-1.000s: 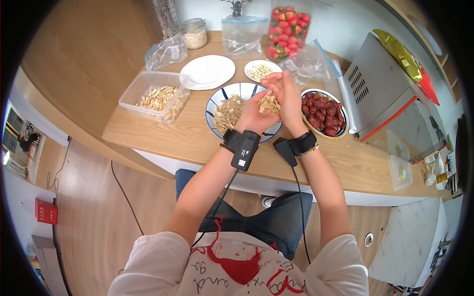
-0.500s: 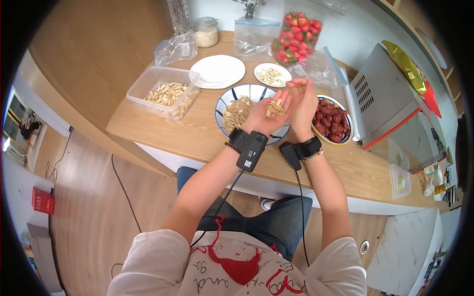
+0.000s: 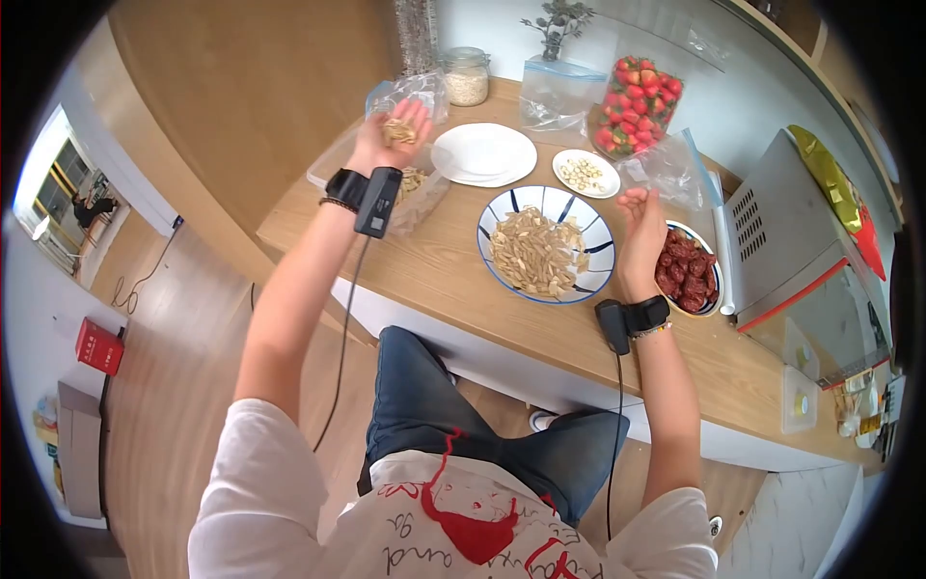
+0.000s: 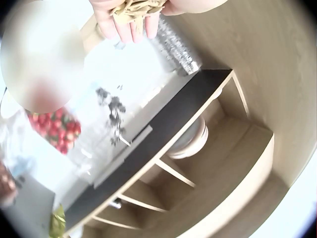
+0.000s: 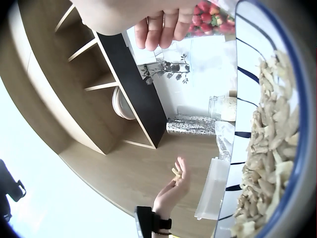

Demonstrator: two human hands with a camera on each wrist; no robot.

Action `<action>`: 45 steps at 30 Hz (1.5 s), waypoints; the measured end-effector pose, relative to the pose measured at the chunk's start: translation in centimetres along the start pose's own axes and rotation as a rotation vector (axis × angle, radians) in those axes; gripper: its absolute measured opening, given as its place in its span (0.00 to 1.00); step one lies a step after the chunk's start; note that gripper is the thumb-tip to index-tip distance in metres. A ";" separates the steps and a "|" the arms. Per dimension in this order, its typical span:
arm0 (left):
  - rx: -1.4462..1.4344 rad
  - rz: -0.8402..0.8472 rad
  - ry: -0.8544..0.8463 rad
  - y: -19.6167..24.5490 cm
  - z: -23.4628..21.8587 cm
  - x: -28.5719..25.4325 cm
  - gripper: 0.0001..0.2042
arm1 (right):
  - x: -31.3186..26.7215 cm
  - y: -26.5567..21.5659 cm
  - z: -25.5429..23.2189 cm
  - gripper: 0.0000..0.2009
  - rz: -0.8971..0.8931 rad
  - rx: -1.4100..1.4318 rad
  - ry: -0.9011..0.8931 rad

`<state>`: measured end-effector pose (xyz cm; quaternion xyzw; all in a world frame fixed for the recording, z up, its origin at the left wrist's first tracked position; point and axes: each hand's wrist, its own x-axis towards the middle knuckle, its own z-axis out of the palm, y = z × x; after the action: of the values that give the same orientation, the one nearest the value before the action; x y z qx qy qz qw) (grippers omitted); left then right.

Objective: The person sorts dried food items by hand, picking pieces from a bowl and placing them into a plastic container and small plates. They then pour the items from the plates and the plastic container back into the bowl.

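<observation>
My left hand (image 3: 378, 147) is raised palm up over the clear plastic container (image 3: 424, 206), carrying a small heap of pale dried slices (image 4: 138, 10). Its fingers are stretched out beneath the heap, as the left wrist view shows. More slices lie inside the container, partly hidden by the hand and wrist. To the right, my right hand (image 3: 641, 246) hovers by the blue-striped bowl (image 3: 602, 243), its fingers loosely bent and holding nothing. Pale dried pieces (image 3: 535, 251) fill much of that bowl. Dark red dates (image 3: 687, 277) sit in an oval dish beside the right hand.
Behind the bowl stand a white plate (image 3: 485, 154) and a small dish of pale halves (image 3: 585, 175). Farther back are a glass jar (image 3: 466, 77), plastic bags and a bag of strawberries (image 3: 639, 108). A grey appliance (image 3: 783, 222) stands at the right.
My left hand has moved from over the bowl, left and away from me, to above the plastic container with slices on its palm. My right hand stays near the bowl and dates. The head view has shifted.
</observation>
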<state>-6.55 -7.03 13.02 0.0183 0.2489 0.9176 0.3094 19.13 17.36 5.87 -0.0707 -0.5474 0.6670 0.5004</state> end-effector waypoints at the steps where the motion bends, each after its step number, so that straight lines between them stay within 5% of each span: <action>1: 0.114 0.059 0.027 1.6 -1.0 0.2 0.21 | 0.1 0.3 -0.1 0.20 0.003 -0.007 -0.004; 7: 0.659 -0.067 -0.017 7.3 -3.3 1.2 0.28 | 0.2 0.3 -0.1 0.20 0.020 -0.010 -0.005; 15: 1.046 0.080 -0.103 8.6 -2.1 1.8 0.26 | 0.0 0.2 0.0 0.19 0.052 -0.107 -0.066; 19: 0.976 0.130 -0.095 5.9 -1.1 1.8 0.18 | -0.1 -0.3 0.0 0.15 0.161 -0.167 -0.219; 22: 1.053 0.069 -0.227 2.4 0.8 1.4 0.14 | -0.3 -0.4 0.2 0.08 0.034 -0.439 -0.456; 24: 1.181 0.057 -0.356 -0.7 2.1 0.5 0.14 | -0.8 -1.8 0.6 0.08 -0.065 -0.743 -0.610; 29: 1.528 -0.064 -0.842 -8.1 3.4 -0.9 0.12 | -0.7 -1.5 0.1 0.12 -0.044 -0.915 -0.740; 31: 1.876 0.187 -0.955 -10.7 3.6 -1.4 0.12 | -0.7 -1.4 -0.1 0.14 0.018 -0.943 -0.773; 34: 1.969 0.219 -1.080 -12.8 2.9 -0.8 0.13 | -1.1 -0.2 -0.4 0.18 -0.155 -0.917 -0.821; 40: 2.103 0.199 -1.118 -14.1 2.1 -0.1 0.12 | -0.8 2.2 -0.8 0.18 -0.317 -0.997 -0.838; 43: 2.051 0.212 -1.079 -14.3 1.6 0.1 0.11 | -0.7 1.4 -0.5 0.15 -0.062 -0.983 -0.830; 45: 2.086 0.205 -1.061 -14.3 1.7 0.0 0.10 | -0.8 1.1 -0.4 0.13 -0.060 -0.972 -0.815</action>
<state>1.71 3.50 7.82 0.6628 0.7174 0.1677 0.1341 19.08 17.12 4.46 -0.0147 -0.9361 0.3014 0.1810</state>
